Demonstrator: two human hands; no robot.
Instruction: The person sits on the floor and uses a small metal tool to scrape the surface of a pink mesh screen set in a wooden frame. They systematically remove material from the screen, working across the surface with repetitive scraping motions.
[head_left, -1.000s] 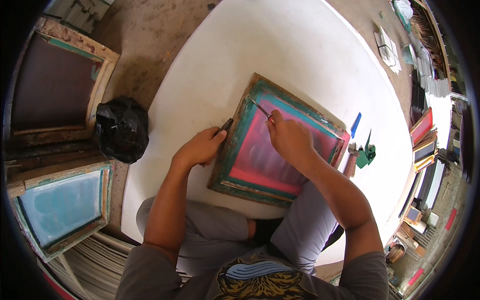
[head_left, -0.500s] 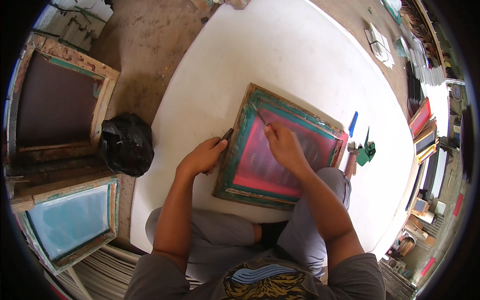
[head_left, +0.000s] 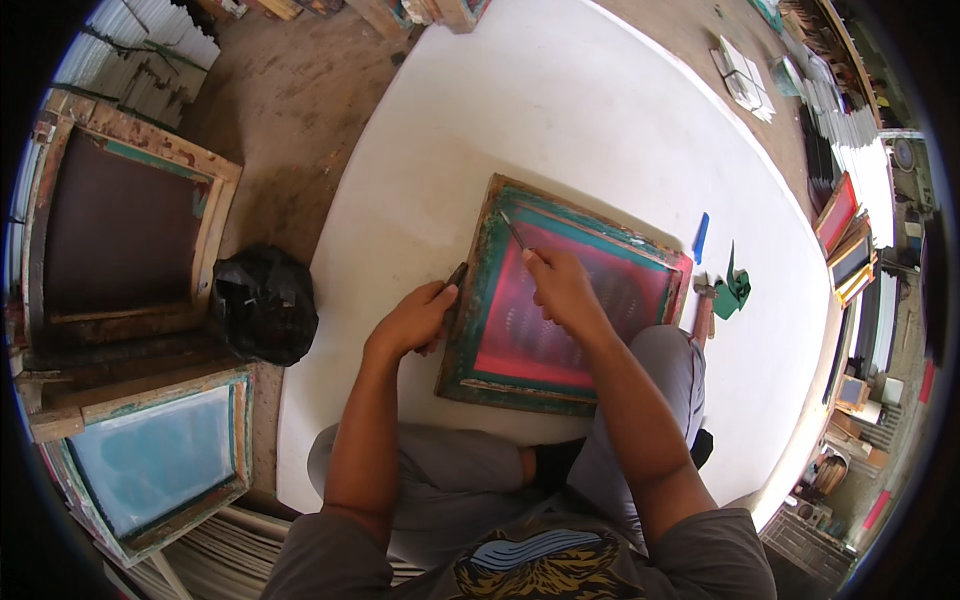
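Note:
On the white surface before me lies a screen-printing frame (head_left: pixel 468 300), its worn wooden rails stained green around a pink mesh (head_left: pixel 625 315). My right hand (head_left: pixel 565 288) is closed around a slim tool with a thin metal shaft (head_left: pixel 512 229); its handle is hidden in the fist. The shaft's tip points at the green band by the frame's upper left corner. Beside the left rail, my left hand (head_left: pixel 415 318) is wrapped round a dark, short tool (head_left: pixel 457 274), whose kind I cannot make out. Its end is close to the rail.
Right of the frame are a blue tool (head_left: pixel 700 238), a hammer (head_left: pixel 704 300) and a green scrap (head_left: pixel 734 293). A black plastic bag (head_left: pixel 265 305) stands left, between a dark-meshed frame (head_left: pixel 120 225) and a blue-meshed frame (head_left: pixel 155 455). My crossed legs border the frame's near side.
The whole view has shifted slightly. Both hands keep their grips, and the thin shaft's tip stays near the frame's upper left corner.

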